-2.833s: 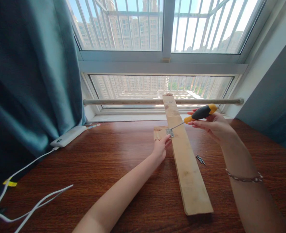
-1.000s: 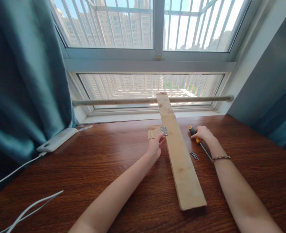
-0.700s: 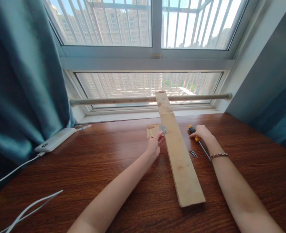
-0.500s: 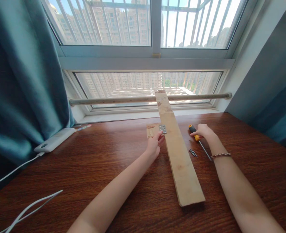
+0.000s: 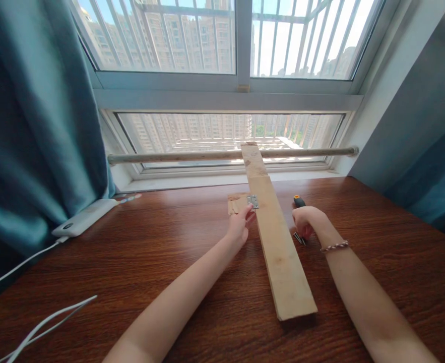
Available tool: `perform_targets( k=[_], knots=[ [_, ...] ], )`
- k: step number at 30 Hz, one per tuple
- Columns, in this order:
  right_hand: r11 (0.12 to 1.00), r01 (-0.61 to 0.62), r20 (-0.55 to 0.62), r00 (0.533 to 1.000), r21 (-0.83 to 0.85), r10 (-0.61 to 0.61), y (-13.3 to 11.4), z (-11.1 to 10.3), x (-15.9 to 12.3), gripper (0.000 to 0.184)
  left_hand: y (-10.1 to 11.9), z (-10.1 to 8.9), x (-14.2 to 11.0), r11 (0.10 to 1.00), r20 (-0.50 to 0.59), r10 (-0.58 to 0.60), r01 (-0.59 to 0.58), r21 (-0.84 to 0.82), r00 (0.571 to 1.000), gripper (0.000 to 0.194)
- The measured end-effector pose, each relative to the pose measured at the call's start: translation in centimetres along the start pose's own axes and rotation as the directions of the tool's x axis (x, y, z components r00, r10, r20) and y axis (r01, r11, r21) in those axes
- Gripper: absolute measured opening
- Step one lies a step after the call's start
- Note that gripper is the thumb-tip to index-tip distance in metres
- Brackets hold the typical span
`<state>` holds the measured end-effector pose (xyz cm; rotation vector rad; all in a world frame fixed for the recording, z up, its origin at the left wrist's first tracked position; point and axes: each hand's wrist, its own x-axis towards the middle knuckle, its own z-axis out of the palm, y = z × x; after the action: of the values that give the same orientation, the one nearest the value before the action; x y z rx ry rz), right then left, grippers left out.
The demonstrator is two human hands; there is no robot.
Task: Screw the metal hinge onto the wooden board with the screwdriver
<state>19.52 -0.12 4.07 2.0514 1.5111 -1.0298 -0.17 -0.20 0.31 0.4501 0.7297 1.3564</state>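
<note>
A small metal hinge (image 5: 252, 201) lies across the left edge of a long pale wooden board (image 5: 282, 252) and a short wood piece (image 5: 236, 203). My left hand (image 5: 241, 224) presses and pinches the hinge's near edge with thumb and fingers. To the right of the board, my right hand (image 5: 307, 222) is bent down over a few screws (image 5: 300, 238), its fingers curled together at them. Whether a screw is between those fingertips is hidden. A screwdriver lies behind that hand, only its black and yellow handle end (image 5: 299, 200) showing.
The board's far end rests by a horizontal rail (image 5: 177, 156) before the window. On the left of the brown table (image 5: 162, 222) lie a white power strip (image 5: 86, 218) and a white cable (image 5: 48, 322). A blue curtain (image 5: 37, 101) hangs at the left.
My right hand has moved from the screwdriver handle toward me and slightly left, down to the screws, and now covers the screwdriver's shaft. The left hand stays at the hinge.
</note>
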Motion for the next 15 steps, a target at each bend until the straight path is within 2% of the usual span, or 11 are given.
perform_targets(
  k=[5, 8, 10, 11, 12, 13, 15],
  knots=[
    [1.0, 0.025, -0.07, 0.997, 0.017, -0.024, 0.6, -0.3, 0.0, 0.014, 0.0, 0.1, -0.1, 1.0, -0.006, 0.001, -0.001, -0.004, 1.0, 0.023],
    [0.994, 0.105, -0.19, 0.977, 0.024, -0.098, 1.1, -1.3, -0.7, 0.012, 0.0, 0.0, -0.2, 1.0, 0.009, 0.006, -0.006, -0.003, 1.0, 0.024],
    [0.981, 0.194, -0.294, 0.939, 0.026, -0.178, 1.2, -2.2, -1.5, 0.007, 0.0, 0.0, -0.2, 1.0, 0.013, 0.012, -0.012, 0.0, 1.0, 0.025],
    [0.962, 0.27, -0.375, 0.896, 0.036, -0.237, 1.1, -2.7, -2.0, 0.004, -0.1, -0.1, -0.2, 1.0, 0.012, 0.017, -0.017, 0.0, 1.0, 0.026],
    [0.929, 0.367, -0.476, 0.826, 0.051, -0.301, 0.9, -3.0, -2.4, 0.003, -0.1, -0.1, -0.2, 1.0, 0.009, 0.02, -0.02, -0.001, 1.0, 0.027],
    [0.875, 0.48, -0.583, 0.729, 0.063, -0.358, 0.5, -3.1, -2.8, 0.006, -0.1, -0.1, -0.1, 1.0, 0.006, 0.021, -0.021, -0.002, 1.0, 0.027],
    [0.713, 0.698, -0.767, 0.49, 0.06, -0.415, -0.7, -2.9, -3.1, 0.011, -0.1, 0.0, -0.1, 1.0, 0.002, 0.018, -0.018, -0.005, 1.0, 0.025]
  ],
)
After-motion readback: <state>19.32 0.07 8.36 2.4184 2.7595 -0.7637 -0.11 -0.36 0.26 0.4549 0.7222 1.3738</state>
